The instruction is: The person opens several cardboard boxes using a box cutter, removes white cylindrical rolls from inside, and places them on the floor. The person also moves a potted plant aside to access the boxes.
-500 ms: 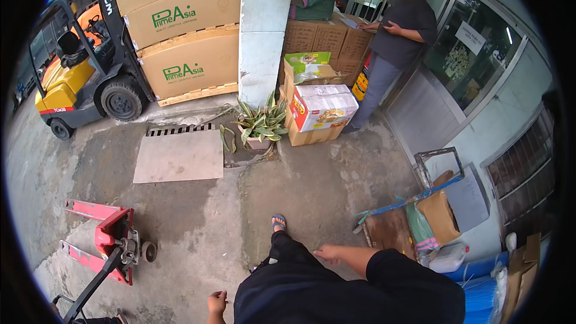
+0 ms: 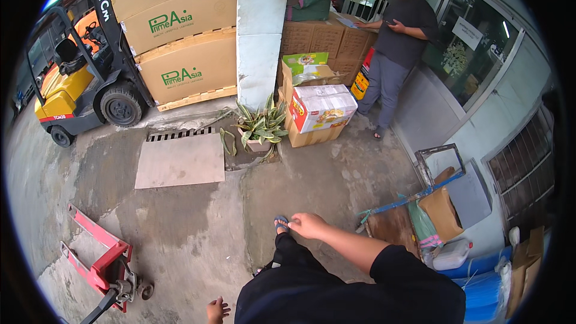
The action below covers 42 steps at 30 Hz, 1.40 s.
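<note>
My right hand [image 2: 306, 226] hangs in front of my body, just above my sandalled foot [image 2: 281, 222]. Its fingers curl in loosely, and nothing shows in them. My left hand [image 2: 217, 311] is low at the bottom edge, beside my dark shirt, its fingers apart and holding nothing. Neither hand touches an object. Left of me on the concrete floor stands a red pallet jack [image 2: 96, 240], its forks pointing away and its dark handle cut off by the lower edge.
A yellow forklift [image 2: 75, 99] carries large cartons [image 2: 180, 78] at the far left. A potted plant [image 2: 261, 123] stands by a pillar [image 2: 258, 42], near a white-and-red box [image 2: 323, 108]. Another person [image 2: 403, 30] stands behind it. A blue-framed cart [image 2: 390, 228] is on the right.
My right hand has swung forward and slightly left. My left hand's fingers have spread. The pallet jack has turned and sits lower in view. The other person's foot now shows beside the boxes.
</note>
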{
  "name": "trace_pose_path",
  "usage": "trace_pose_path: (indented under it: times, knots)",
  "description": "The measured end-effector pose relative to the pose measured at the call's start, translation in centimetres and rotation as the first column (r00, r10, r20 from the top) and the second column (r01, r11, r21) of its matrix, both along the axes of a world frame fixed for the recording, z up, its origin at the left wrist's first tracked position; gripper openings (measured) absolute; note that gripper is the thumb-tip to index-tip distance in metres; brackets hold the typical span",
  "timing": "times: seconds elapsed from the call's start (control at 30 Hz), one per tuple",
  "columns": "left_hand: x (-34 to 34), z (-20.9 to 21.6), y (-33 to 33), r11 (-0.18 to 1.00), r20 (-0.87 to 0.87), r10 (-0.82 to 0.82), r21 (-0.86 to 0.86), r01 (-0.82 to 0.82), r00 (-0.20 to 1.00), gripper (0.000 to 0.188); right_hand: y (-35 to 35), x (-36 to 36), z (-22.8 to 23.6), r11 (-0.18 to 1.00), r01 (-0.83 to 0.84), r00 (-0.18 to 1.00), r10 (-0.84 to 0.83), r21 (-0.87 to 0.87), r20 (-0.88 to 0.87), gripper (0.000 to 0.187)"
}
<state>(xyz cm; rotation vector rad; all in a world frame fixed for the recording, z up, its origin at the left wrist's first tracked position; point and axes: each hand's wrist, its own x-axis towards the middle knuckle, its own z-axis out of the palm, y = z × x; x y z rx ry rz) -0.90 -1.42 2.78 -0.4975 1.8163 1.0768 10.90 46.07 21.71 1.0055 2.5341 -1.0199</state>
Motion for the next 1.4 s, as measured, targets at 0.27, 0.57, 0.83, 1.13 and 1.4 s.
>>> trace_pose_path:
  times: [0.27,0.57,0.83,1.13,1.4]
  knots:
    - [-3.6,21.2,19.3,0.381,-0.015,0.42,0.91,-0.162,0.907,0.102,-15.4,-13.0,9.4,0.763,-0.417,0.128,0.587,0.493,-0.799,0.059]
    - [-8.8,29.1,11.1,0.05,-0.128,0.661,0.991,0.126,0.74,0.099,-1.1,-12.0,-5.2,0.902,-0.124,0.988,0.072,-0.414,-0.139,0.081]
    - [-6.4,25.7,19.6,0.887,-0.96,0.162,0.041,0.459,-0.227,0.103,-17.3,-15.3,1.7,0.165,-0.026,0.901,-0.424,-0.986,-0.095,0.087]
    - [-7.0,18.5,16.4,0.448,0.012,0.331,0.878,-0.168,0.944,0.08,-17.8,-18.5,20.9,0.804,-0.534,0.0,0.31,0.262,-0.951,0.074]
    - [-12.7,19.5,12.0,0.17,-0.066,0.415,0.985,-0.006,0.907,0.096,-4.6,-11.5,-5.9,0.66,-0.731,0.476,0.676,-0.174,0.562,0.067]
